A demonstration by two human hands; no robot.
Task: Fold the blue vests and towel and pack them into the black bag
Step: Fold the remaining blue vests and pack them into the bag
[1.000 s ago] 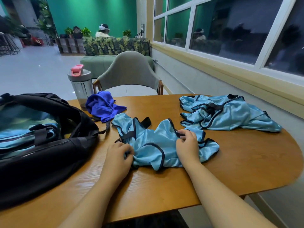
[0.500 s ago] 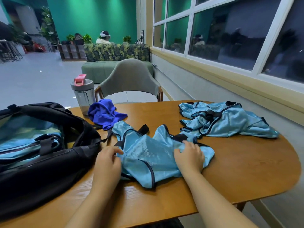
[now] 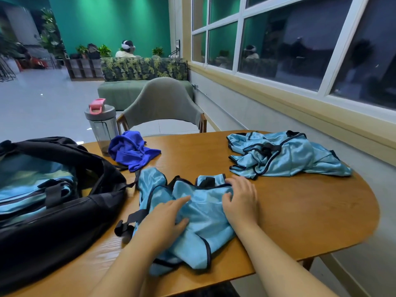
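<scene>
Both hands — left hand [image 3: 169, 219], right hand [image 3: 240, 200] — press flat-fingered on the slippery light-blue satin vest [image 3: 192, 221]; its overhanging hem could slide off the wooden table [image 3: 300, 211].

I can read no words, numbers or brand marks anywhere. The vest [image 3: 199, 211] under my hands is plain blue cloth with dark trim, and the black bag [image 3: 64, 211] shows no legible label.

Both hands [image 3: 167, 219] flat, fingers extended
</scene>
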